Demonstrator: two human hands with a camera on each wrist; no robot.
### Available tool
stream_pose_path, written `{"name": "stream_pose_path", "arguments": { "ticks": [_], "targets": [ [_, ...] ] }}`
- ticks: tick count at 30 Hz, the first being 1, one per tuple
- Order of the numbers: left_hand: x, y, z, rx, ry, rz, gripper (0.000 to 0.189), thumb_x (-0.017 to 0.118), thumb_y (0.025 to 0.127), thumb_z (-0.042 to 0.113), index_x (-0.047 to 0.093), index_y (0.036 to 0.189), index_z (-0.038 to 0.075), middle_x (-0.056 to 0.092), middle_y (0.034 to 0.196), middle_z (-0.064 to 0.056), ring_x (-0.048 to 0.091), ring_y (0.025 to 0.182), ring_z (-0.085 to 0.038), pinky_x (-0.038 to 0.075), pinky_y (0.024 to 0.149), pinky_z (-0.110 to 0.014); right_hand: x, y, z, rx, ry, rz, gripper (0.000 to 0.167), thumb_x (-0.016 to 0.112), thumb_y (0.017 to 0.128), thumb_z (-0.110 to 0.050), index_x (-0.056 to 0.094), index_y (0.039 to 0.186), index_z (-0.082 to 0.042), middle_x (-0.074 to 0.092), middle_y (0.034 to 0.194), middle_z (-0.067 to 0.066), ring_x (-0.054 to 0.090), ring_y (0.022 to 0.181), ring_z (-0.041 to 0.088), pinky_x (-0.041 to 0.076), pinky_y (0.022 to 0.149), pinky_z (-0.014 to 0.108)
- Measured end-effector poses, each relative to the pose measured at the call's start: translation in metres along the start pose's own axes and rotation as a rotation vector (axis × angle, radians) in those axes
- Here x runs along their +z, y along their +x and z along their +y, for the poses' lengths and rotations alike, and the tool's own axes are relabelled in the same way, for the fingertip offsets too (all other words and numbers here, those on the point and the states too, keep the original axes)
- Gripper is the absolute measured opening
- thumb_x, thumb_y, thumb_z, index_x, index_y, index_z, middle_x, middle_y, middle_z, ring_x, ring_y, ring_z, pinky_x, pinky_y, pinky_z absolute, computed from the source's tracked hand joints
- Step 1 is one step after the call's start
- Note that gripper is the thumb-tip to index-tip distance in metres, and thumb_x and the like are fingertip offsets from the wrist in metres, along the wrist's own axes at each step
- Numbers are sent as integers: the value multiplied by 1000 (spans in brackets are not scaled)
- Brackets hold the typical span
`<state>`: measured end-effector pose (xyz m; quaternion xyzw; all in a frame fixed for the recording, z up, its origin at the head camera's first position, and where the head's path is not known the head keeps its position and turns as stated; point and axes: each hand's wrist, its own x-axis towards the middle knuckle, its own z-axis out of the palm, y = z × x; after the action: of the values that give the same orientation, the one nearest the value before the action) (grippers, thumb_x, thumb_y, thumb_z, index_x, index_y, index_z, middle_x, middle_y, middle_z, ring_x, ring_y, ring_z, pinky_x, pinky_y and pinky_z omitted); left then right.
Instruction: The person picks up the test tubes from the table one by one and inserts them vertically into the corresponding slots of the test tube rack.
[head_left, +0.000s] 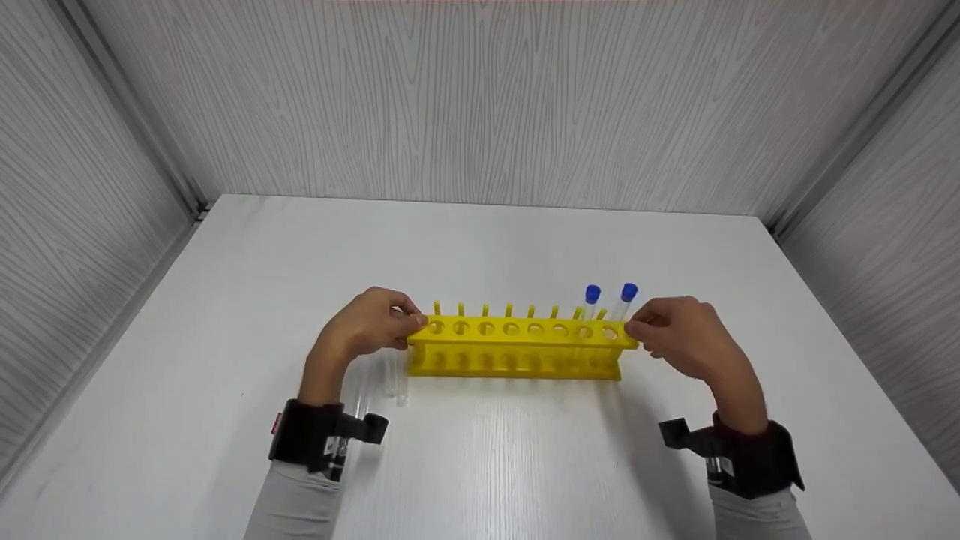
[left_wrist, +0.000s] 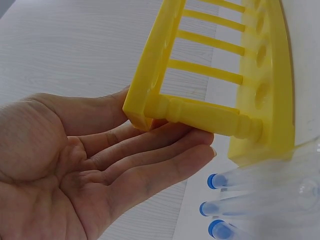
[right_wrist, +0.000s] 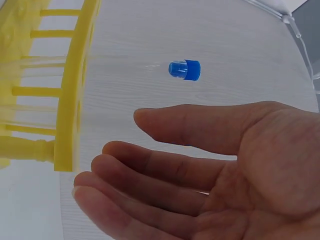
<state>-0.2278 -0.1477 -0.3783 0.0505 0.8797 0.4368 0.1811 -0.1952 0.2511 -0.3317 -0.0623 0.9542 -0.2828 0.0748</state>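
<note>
A yellow test tube rack (head_left: 517,360) stands on the white table, with a row of round holes and a row of pegs behind. Two clear tubes with blue caps, one test tube (head_left: 592,296) and another test tube (head_left: 628,294), stand in its right-end holes. My left hand (head_left: 375,322) grips the rack's left end, thumb at the upper plate and fingers under it in the left wrist view. Beside the right end is my right hand (head_left: 682,337). In the right wrist view its thumb and relaxed fingers are spread, holding nothing, and the thumb hides one tube's cap.
Several clear test tubes (head_left: 401,382) lie on the table left of the rack, partly under my left hand and forearm. Their blue caps (left_wrist: 216,181) show in the left wrist view. Grey wood-grain panels (head_left: 480,105) wall the table's back and sides.
</note>
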Motion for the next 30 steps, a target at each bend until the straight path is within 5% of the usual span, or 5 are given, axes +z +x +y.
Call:
{"name": "stream_pose_path", "arguments": {
  "ticks": [15, 30],
  "targets": [
    [1, 2, 3, -6, 29, 0, 31, 62, 102, 25, 69, 122, 3, 73, 113, -16, 74, 99, -33, 57, 94, -43, 5, 14, 16, 60, 44, 80, 40, 57, 101, -34, 67, 123, -3, 71, 117, 24, 72, 93, 30, 58, 79, 43],
    [2, 2, 2, -15, 19, -3, 30, 63, 101, 25, 69, 121, 3, 73, 115, -16, 74, 99, -33, 57, 94, -44, 12, 26, 29, 88, 150, -28, 42, 55, 104, -31, 62, 133, -1, 68, 126, 25, 71, 105, 34, 57, 94, 48]
  ]
}}
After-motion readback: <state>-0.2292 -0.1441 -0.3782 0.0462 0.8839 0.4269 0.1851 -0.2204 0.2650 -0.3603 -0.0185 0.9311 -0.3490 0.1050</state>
